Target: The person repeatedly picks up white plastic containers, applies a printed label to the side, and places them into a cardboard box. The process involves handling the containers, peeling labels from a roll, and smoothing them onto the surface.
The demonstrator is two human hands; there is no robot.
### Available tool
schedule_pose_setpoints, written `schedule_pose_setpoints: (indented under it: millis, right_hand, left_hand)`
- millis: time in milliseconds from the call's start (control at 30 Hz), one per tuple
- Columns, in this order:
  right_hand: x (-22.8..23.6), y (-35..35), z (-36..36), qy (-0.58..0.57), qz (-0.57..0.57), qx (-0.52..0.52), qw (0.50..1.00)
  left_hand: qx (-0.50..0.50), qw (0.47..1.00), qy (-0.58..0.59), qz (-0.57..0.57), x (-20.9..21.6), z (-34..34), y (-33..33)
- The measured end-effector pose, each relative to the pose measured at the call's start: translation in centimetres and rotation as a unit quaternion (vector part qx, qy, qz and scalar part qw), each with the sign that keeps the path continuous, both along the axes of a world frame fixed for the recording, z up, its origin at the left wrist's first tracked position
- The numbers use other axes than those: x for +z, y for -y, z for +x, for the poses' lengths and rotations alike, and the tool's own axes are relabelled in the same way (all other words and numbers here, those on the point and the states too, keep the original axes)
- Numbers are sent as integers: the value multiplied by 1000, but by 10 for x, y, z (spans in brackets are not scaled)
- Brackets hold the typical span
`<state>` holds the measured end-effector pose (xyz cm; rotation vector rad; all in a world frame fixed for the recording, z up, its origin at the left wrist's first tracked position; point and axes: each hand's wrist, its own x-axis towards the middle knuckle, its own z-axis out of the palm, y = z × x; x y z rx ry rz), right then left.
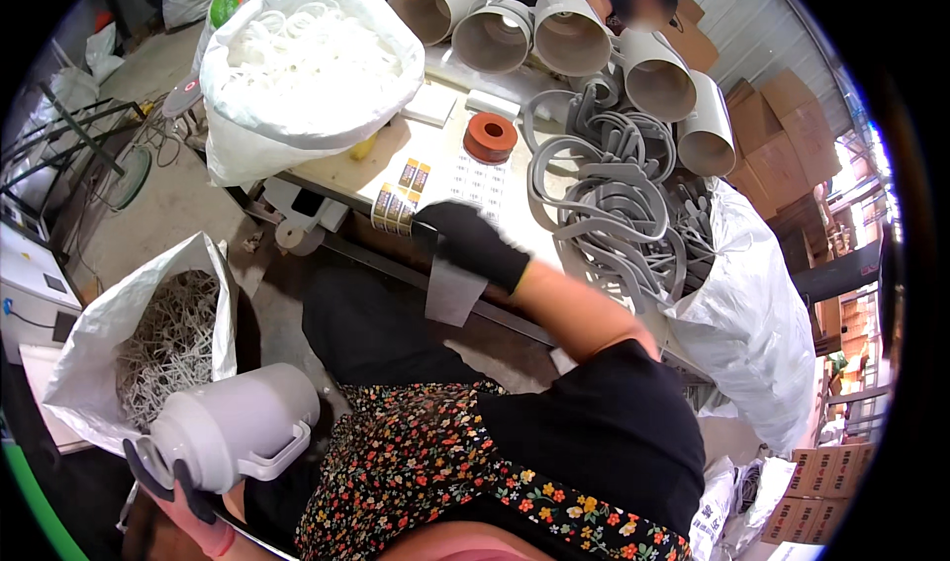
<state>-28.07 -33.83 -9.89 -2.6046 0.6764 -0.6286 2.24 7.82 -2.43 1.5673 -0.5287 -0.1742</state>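
Observation:
At the lower left, my left hand (183, 502), in a pink glove with dark fingers, grips the narrow end of a pale grey plastic jug (242, 418). The jug lies tilted, its side handle facing me. My right hand (475, 244), in a black glove, is at the table's front edge. Its fingers are closed at the corner of a sheet of brown-and-gold stickers (396, 207). A translucent paper strip (455, 289) hangs beneath that hand; the fingertips are partly hidden. Just beyond lies a sheet of small white labels (479, 183).
A sack of white rings (312, 56) and an orange-brown tape roll (490, 138) stand on the table. Grey straps (614, 185) pile up at right by a white sack (757, 314). Several grey jug bodies (574, 32) line the back, near another person. An open sack (168, 348) sits left.

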Motion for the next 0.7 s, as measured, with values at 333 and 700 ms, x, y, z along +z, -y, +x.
schedule_pose_setpoints:
  millis: [333,700]
  right_hand:
    - [0,86,-179,-390,-159,-254,871]
    - [8,118,-177,-277,100,-190,937]
  left_hand:
    - [-143,956,64,249,-92,-13,-9]
    - [-166,954,129,214,-98,-10,-20]
